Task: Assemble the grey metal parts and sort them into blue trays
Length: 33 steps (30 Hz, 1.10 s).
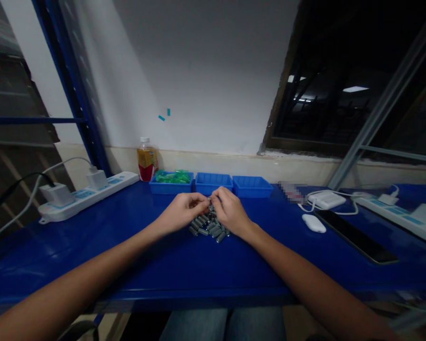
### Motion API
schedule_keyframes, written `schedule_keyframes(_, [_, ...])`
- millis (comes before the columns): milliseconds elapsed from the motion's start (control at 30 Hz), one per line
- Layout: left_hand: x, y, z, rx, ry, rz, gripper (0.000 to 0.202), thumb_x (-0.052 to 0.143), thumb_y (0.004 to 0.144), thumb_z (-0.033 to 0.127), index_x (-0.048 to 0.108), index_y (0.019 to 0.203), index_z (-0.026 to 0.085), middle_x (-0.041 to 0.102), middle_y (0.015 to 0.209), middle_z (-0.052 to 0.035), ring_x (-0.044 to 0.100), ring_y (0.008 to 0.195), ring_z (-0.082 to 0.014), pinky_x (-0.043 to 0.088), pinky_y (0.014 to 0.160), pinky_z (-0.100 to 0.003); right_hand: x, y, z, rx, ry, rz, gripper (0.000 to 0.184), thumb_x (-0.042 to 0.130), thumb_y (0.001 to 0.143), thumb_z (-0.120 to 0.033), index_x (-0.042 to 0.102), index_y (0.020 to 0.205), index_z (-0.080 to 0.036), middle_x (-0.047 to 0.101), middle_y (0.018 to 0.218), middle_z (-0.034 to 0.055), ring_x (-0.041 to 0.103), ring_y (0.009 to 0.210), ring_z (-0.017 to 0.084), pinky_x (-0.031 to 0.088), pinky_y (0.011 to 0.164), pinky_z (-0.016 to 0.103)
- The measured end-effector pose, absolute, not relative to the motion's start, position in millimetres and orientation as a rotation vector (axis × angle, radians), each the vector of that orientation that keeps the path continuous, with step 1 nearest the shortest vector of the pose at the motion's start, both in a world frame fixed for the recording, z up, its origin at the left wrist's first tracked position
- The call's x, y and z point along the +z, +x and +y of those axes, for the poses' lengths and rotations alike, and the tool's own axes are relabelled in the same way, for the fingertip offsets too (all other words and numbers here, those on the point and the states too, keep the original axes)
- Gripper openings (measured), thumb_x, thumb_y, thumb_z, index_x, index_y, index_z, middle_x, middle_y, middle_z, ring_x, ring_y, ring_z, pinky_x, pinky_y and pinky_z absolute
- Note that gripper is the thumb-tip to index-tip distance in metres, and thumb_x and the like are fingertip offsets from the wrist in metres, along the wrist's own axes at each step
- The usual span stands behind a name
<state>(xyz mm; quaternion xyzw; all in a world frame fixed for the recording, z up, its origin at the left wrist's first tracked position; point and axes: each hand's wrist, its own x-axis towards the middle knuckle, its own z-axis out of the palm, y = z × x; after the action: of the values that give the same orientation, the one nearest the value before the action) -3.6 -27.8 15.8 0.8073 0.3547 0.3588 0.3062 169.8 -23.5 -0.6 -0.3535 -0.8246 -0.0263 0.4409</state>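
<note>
Over a loose pile of short grey metal cylinders [216, 233] my left hand [180, 210] and my right hand [230, 210] meet, fingertips almost touching. Both are closed in a pinch around a small shiny metal piece [209, 199]. Most of that piece is covered by the fingers, so its exact shape cannot be made out. The cylinders lie on the blue tabletop [156, 270] beneath and in front of the hands, some partly hidden by the fingers.
Behind my hands stand a blue bin [170, 189] with green plastic pieces, a middle blue bin [213, 182] and a right blue bin [252, 187]. A drink bottle [147, 160], power strips [102, 188], a phone [357, 239], a white earbud case [313, 223] and cables are around.
</note>
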Motion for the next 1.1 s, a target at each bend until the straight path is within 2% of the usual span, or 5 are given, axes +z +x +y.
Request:
schedule_keyframes(200, [10, -10, -27, 1.128, 2.574, 1.046, 0.03, 0.055, 0.082, 0.029, 0.055, 0.109, 0.015, 0.066, 0.084, -0.0037, 0.061, 0.075, -0.0145, 0.048, 0.07, -0.026, -7, 169, -18, -0.107, -0.984, -2.053, 0.025, 0.032, 0.094, -0.026, 0.047, 0.075, -0.019, 0.054, 0.072, 0.0034, 0.051, 0.072, 0.016, 0.036, 0.068, 0.027])
schedule_keyframes(633, [9, -9, -25, 1.1, 2.59, 1.049, 0.011, 0.052, 0.079, 0.022, 0.059, 0.082, 0.015, 0.064, 0.076, -0.0024, 0.058, 0.071, -0.0138, 0.045, 0.069, -0.026, -10, 164, -19, -0.003, -1.031, -2.088, 0.028, 0.036, 0.093, -0.027, 0.044, 0.067, -0.019, 0.051, 0.063, 0.0001, 0.048, 0.062, 0.013, 0.033, 0.061, 0.025])
schedule_keyframes(800, [12, -9, -23, 1.073, 2.217, 1.041, 0.014, 0.052, 0.077, 0.024, 0.06, 0.08, 0.014, 0.063, 0.072, -0.0026, 0.057, 0.065, -0.0129, 0.043, 0.062, -0.025, -6, 170, -22, 0.179, -0.883, -2.1, 0.011, 0.044, 0.089, -0.024, 0.051, 0.094, -0.019, 0.057, 0.078, 0.0014, 0.054, 0.072, 0.014, 0.038, 0.066, 0.025])
schedule_keyframes(867, [12, -9, -21, 1.067, 2.049, 0.959, 0.014, 0.053, 0.077, 0.026, 0.059, 0.077, 0.013, 0.062, 0.071, -0.0031, 0.056, 0.065, -0.0125, 0.043, 0.062, -0.024, -4, 173, -24, 0.185, -0.782, -2.121, 0.016, 0.049, 0.085, -0.02, 0.051, 0.1, -0.019, 0.058, 0.082, 0.0018, 0.055, 0.076, 0.014, 0.04, 0.07, 0.026])
schedule_keyframes(1100, [12, -11, -18, 0.947, 1.893, 0.824, 0.02, 0.054, 0.078, 0.031, 0.059, 0.078, 0.012, 0.061, 0.066, -0.003, 0.056, 0.062, -0.0111, 0.045, 0.062, -0.024, 4, 175, -26, 0.075, -0.699, -2.129, 0.008, 0.048, 0.084, -0.018, 0.054, 0.089, -0.018, 0.055, 0.079, 0.0027, 0.053, 0.077, 0.015, 0.041, 0.071, 0.027])
